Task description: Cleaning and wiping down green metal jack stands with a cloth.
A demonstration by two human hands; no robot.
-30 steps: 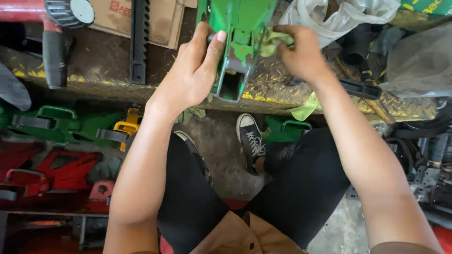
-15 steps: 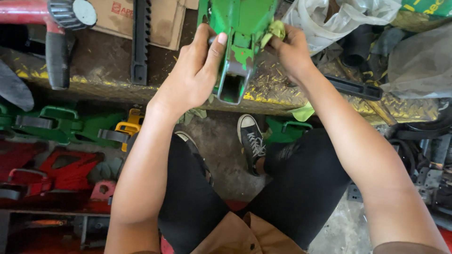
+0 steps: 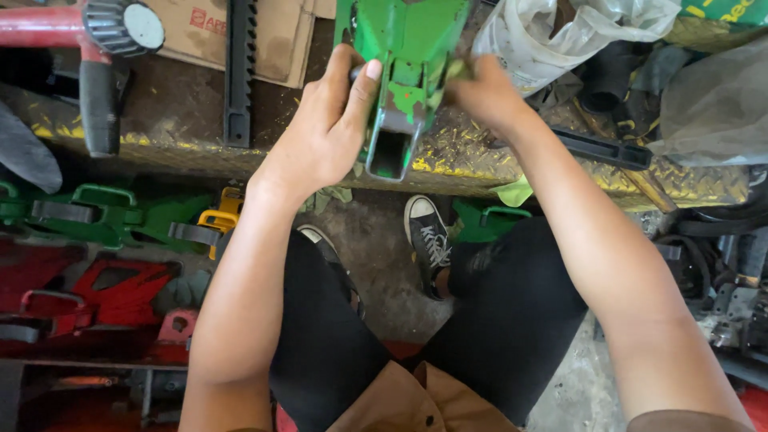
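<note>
Since a second ago our right hand point(image 3: 488, 96) has slid in closer against the right edge of the green metal part point(image 3: 404, 72), while the part has stayed on the workbench point(image 3: 176, 128); our left hand point(image 3: 328, 132) has kept its spot, fingers curled round the part's left side, thumb pressed on its face; so the part sits squeezed between both hands, its open square end point(image 3: 390, 152) poking past the bench edge toward us; right fingers pinch a yellow-green rag point(image 3: 454, 70) against it; a white plastic bag point(image 3: 552, 32) lies just beside.
</note>
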